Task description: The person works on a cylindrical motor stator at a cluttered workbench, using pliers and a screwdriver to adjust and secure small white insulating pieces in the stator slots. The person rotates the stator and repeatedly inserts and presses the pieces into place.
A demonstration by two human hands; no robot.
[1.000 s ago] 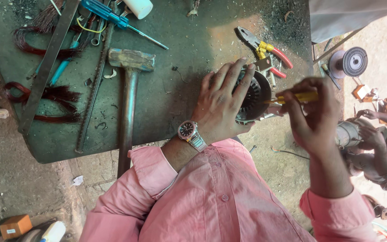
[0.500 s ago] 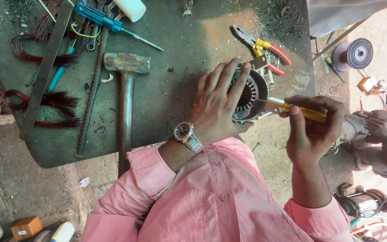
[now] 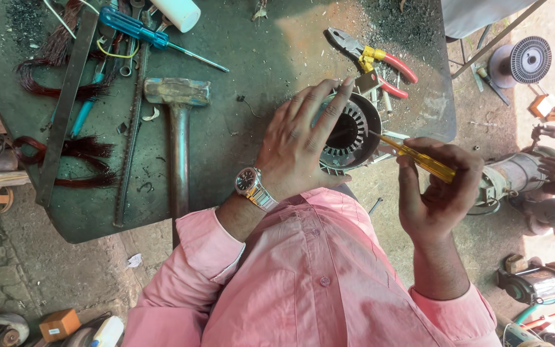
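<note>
Green metal bench (image 3: pixel 252 58), worn, littered with filings. Motor stator (image 3: pixel 349 132) lies near the bench's right edge, slotted bore facing up. Left hand (image 3: pixel 303 141) spread flat over the stator's near-left side, fingers splayed, pressing it down rather than gripping. Right hand (image 3: pixel 441 193) closed around a yellow-handled screwdriver (image 3: pixel 419 157), its tip reaching into the bore. Step in hand looks like working the stator slots with the tip; next move would call for a firm hold-down and short controlled strokes so the tip does not slip. Hammer (image 3: pixel 176 122) mid-bench, blue screwdriver (image 3: pixel 146 32) and red-handled pliers (image 3: pixel 374 61) toward the far edge, copper wire bundles (image 3: pixel 65 154) at left. Outdoor workshop, dirt floor, other motors (image 3: pixel 534 283) on the ground
</note>
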